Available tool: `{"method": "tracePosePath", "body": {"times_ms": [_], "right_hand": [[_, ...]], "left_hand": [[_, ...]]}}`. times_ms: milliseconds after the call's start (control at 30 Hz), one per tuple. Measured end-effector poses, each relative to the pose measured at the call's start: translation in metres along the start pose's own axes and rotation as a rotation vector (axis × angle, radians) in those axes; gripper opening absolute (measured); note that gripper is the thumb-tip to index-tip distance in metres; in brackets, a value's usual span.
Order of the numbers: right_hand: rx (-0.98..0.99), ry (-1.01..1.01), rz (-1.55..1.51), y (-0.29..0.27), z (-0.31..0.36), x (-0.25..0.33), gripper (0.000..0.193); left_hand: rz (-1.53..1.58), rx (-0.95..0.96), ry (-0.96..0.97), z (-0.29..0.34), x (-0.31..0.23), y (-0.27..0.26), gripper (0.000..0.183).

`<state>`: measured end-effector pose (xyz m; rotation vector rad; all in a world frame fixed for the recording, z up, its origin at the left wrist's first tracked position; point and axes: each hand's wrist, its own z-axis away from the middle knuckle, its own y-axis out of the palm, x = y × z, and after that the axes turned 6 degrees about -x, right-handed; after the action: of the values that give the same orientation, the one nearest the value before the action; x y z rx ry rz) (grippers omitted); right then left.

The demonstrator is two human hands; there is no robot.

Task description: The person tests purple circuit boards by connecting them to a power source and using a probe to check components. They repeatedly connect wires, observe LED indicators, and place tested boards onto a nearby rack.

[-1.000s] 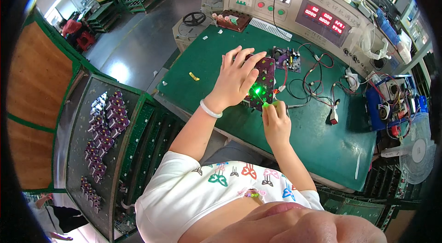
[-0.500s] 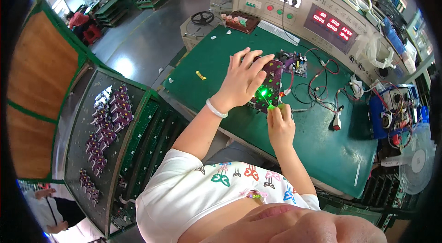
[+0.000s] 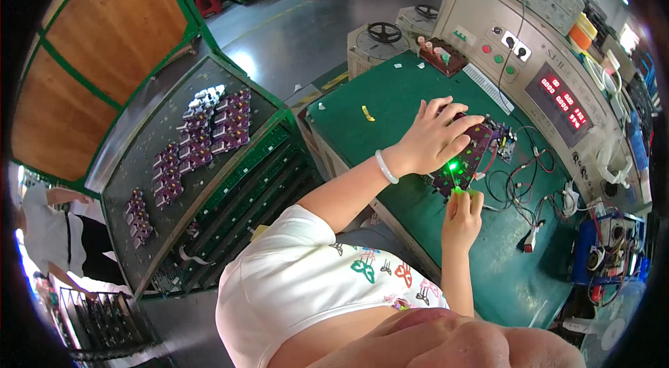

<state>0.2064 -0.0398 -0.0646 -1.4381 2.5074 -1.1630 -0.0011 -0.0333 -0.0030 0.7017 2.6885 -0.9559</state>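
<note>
A dark purple circuit board (image 3: 475, 152) lies on the green bench top, with a bright green light glowing on it. My left hand (image 3: 435, 134) reaches across its left side, fingers spread over the far end and thumb on its face, holding it in place. At the near end my right hand (image 3: 463, 218) pinches a small green-handled screwdriver (image 3: 457, 190); its thin shaft points up toward the glowing spot. Most of the handle is hidden by my fingers. Another board with tall components (image 3: 503, 141) sits just right of the first, with wires close by.
Red and black cables (image 3: 533, 190) tangle right of the boards. Behind stands a grey test console (image 3: 488, 26) with a red digital display (image 3: 564, 100). A blue-framed device (image 3: 610, 249) is at right. On the left, a rack top (image 3: 150, 152) carries several purple boards; a person (image 3: 56, 232) stands beyond.
The view has swung left, so bench and hands sit farther right in it. Both hands keep their places on the board and the screwdriver. The console's display digits differ.
</note>
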Motion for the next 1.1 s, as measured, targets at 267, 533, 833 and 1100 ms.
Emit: {"method": "tracePosePath", "body": {"times_ms": [267, 533, 833, 1100], "right_hand": [[-0.007, -0.020, 0.010, -0.001, -0.001, -0.002, 0.011], [-0.011, 0.007, -0.056, -0.002, -0.003, -0.004, 0.008], [-0.018, -0.015, -0.133, -0.002, -0.007, -0.009, 0.010], [-0.026, 0.060, -0.205, 0.000, -0.006, -0.008, 0.012]], "left_hand": [[0.008, 0.000, -0.011, 0.001, 0.002, 0.000, 0.046], [0.004, 0.003, -0.011, 0.001, 0.001, -0.001, 0.047], [-0.018, 0.040, 0.060, -0.005, 0.004, -0.005, 0.050], [0.046, 0.064, 0.059, -0.003, 0.009, -0.005, 0.052]]}}
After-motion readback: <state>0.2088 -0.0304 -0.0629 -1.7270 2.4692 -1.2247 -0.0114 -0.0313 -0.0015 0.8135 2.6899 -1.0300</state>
